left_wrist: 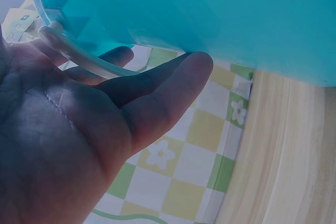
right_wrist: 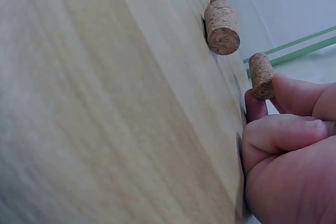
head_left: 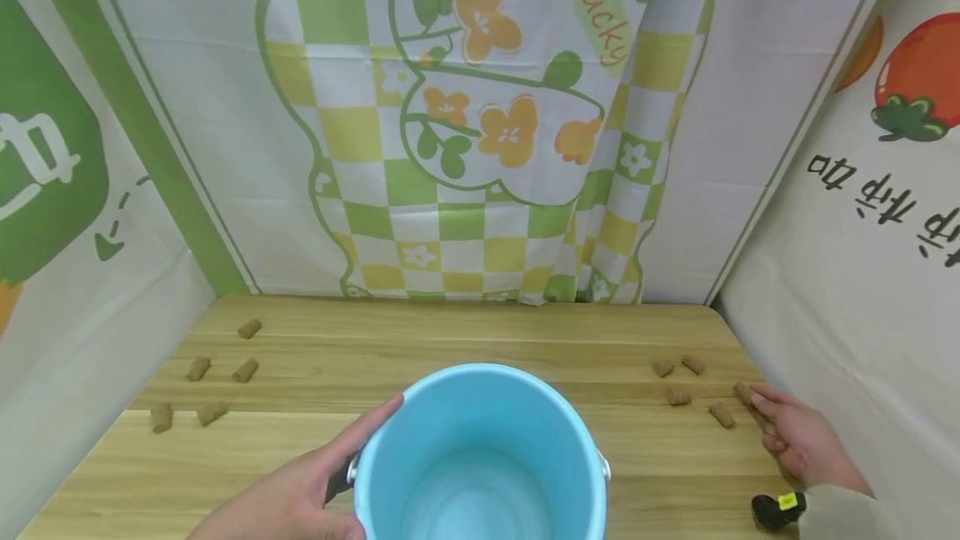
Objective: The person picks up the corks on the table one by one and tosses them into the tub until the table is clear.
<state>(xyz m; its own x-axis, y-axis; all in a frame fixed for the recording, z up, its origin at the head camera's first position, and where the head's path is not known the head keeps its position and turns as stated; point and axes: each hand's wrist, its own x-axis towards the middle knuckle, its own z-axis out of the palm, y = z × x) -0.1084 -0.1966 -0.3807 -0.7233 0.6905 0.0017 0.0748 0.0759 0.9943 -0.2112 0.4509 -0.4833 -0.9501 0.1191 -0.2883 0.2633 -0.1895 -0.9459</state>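
Observation:
A light blue bucket (head_left: 480, 490) stands at the front middle, with its inside showing bare. My left hand (head_left: 300, 486) lies along its left side. Thumb and fingers are spread, fingertips right at the wall, and the palm stands off it. In the left wrist view the bucket's white handle (left_wrist: 79, 59) crosses in front of some fingers. At the table's right edge my right hand (head_left: 806, 440) pinches a cork (right_wrist: 261, 77) between thumb and fingertips. Beside it lie several other corks, the closest being a cork (head_left: 722, 415) just left of the fingers.
More corks, such as a cork (head_left: 245, 371), are scattered on the left of the wooden table (head_left: 315, 357). Printed cloth (head_left: 480, 248) hangs behind and at both sides. A black object with a yellow label (head_left: 778, 511) sits beside the right sleeve.

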